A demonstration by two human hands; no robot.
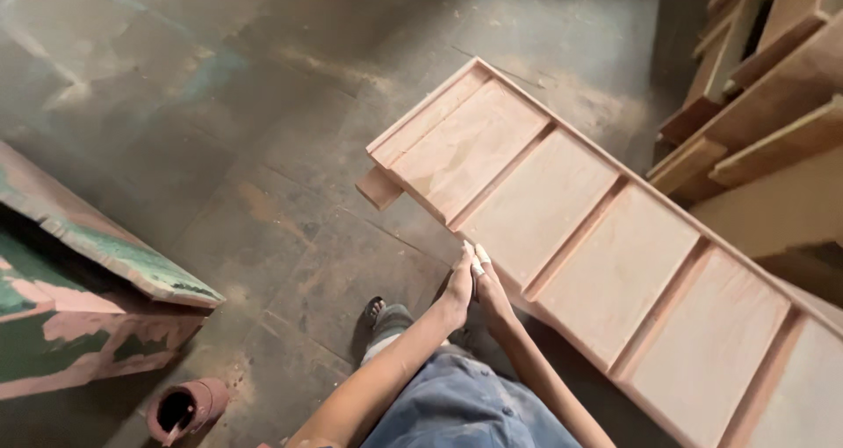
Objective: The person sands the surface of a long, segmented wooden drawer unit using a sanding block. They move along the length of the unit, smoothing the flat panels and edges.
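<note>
Below us a long wooden panel (615,263), pale reddish plywood framed with ribs into five flat bays that we can count, slopes across the dusty concrete floor (219,149). Our left hand (458,283) and right hand (492,288) press together, fingers straight, against its near edge, neither gripping. Stacked boards (764,105) lean at right.

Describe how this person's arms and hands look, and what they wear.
Both forearms are bare, with no sleeves, gloves or watch in view. The left hand is plain. The right hand has white tape or bandage around one or two fingers.
</note>
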